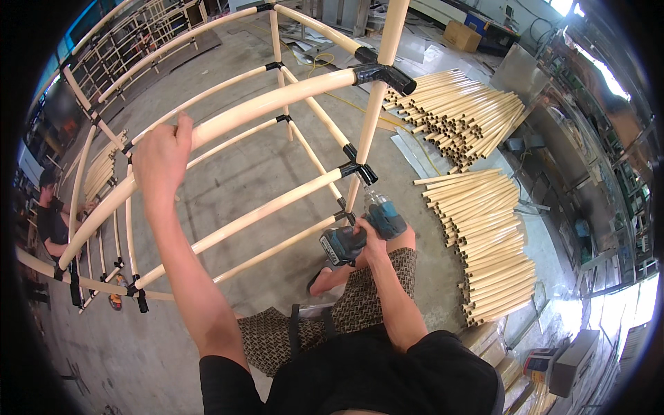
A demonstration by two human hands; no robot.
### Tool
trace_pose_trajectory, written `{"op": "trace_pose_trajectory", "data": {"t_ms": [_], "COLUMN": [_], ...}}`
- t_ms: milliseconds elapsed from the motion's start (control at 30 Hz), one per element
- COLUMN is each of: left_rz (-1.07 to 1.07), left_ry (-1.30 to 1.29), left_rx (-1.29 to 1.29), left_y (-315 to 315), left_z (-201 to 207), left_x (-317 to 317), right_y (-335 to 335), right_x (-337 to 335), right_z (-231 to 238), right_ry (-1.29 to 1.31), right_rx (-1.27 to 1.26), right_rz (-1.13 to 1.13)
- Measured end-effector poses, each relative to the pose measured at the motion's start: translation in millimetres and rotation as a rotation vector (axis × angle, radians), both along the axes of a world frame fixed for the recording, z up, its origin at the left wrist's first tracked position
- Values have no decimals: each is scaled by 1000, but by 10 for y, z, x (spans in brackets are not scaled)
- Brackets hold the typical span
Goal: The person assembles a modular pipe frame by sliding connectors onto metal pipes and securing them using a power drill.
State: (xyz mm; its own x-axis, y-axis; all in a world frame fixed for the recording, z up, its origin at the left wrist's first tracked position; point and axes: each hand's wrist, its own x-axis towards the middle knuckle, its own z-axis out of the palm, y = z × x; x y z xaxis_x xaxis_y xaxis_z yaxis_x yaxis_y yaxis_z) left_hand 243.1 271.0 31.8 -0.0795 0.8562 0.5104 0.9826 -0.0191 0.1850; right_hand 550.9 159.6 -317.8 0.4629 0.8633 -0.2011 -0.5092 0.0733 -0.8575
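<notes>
My left hand (162, 155) is wrapped over the top of a cream-coloured pipe (277, 99), part of a tall rack frame. In my right hand (372, 242) is a teal and black cordless drill (387, 218), its battery pointing left. The drill's tip is up at a black pipe joint (360, 170) on the upright pipe (373, 121); whether bit and screw touch is too small to tell. Above, another black joint (384, 75) ties the top pipe to the same upright. A lower cream rail (256, 214) runs left from the drilled joint.
Cut cream pipes lie on the floor at right in an upper pile (470, 114) and a lower pile (484, 242). A co-worker (52, 214) is at far left beyond the frame. An orange-and-black power tool (115, 301) sits near the frame's lower left. A cardboard box (461, 36) stands at the back.
</notes>
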Motion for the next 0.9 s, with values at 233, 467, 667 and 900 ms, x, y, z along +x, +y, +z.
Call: {"op": "trace_pose_trajectory", "data": {"t_ms": [233, 467, 667, 900], "left_rz": [2, 13, -19, -66], "left_ry": [2, 0, -34, -22], "left_rx": [7, -17, 26, 96], "left_y": [19, 19, 1, -22], "left_z": [-12, 0, -20, -27], "left_x": [-26, -28, -9, -17], "right_y": [26, 34, 45, 34], "right_x": [16, 45, 74, -28], "right_z": [38, -30, -99, -304], "right_ry": [43, 62, -85, -128], "right_rx": [29, 58, -1, 60], "right_rz": [40, 34, 52, -101]}}
